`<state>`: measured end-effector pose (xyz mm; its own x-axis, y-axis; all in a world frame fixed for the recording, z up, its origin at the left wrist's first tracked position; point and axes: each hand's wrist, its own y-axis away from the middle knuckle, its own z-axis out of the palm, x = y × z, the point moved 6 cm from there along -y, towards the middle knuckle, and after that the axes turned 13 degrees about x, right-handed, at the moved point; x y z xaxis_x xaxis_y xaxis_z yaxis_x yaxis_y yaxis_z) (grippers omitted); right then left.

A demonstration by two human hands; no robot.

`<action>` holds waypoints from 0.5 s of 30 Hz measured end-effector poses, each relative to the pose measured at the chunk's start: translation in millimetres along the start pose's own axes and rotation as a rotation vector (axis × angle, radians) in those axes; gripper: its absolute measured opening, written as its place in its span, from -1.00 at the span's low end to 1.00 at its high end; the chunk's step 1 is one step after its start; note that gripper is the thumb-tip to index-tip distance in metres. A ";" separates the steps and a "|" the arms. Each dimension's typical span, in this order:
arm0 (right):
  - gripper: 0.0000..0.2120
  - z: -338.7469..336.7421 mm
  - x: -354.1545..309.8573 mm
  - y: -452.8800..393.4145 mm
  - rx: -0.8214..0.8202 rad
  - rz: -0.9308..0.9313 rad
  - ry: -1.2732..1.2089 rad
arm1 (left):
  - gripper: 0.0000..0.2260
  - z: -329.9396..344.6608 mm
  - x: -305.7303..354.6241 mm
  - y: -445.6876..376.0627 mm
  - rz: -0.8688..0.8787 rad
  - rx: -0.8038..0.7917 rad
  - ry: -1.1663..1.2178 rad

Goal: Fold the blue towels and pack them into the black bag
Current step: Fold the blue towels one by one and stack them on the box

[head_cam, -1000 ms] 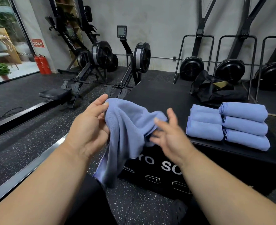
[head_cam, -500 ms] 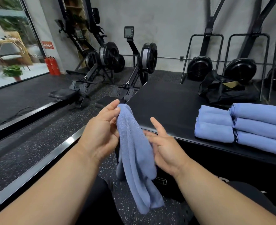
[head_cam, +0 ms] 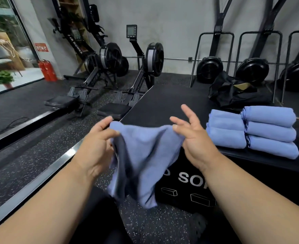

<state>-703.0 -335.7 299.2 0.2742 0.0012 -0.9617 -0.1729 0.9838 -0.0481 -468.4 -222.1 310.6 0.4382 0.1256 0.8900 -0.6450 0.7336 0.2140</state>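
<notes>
Gym flooring of speckled black rubber runs under a low black plyo box [head_cam: 189, 187] whose padded top serves as the surface [head_cam: 162, 106]. Held in the air just in front of that box is the loose blue towel [head_cam: 143, 155], stretched between both hands along its top edge while the rest hangs in soft folds toward the floor. The left hand [head_cam: 96, 147] pinches 1 upper corner between thumb and fingertips; the right hand [head_cam: 192, 136] pinches the other corner with thumb and forefinger, its remaining fingers spread and raised. Holding it by the 2 corners looks like a way to open the cloth flat and find its edges before the first fold, so the folding of this towel seems only begun.

On the surface to the right sit 6 folded blue towels [head_cam: 250, 131] in 2 stacks of 3, touching side by side, apparently parked until packing. Behind them, near the far edge, the black bag [head_cam: 233, 92] lies slumped and crumpled with a tan lining showing; whether its mouth is open wide enough is hard to tell, and it will likely need spreading.

Bare surface lies between the hands and the stacks, so nothing blocks laying the towel down. Beyond stand 2 rowing machines [head_cam: 110, 67], 2 red fire extinguishers [head_cam: 47, 70] by the window, and fan-wheel machines [head_cam: 210, 69] along the wall.
</notes>
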 end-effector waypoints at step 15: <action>-0.24 -9.1 -4.4 25.7 -0.068 -0.172 0.494 | -0.20 -13.8 -28.7 -2.9 -0.113 -0.222 -0.457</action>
<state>-717.3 -312.1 299.7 -0.1721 -0.2598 -0.9502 -0.2298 0.9486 -0.2178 -470.5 -218.7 278.9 0.1471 -0.2306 0.9619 -0.4398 0.8558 0.2724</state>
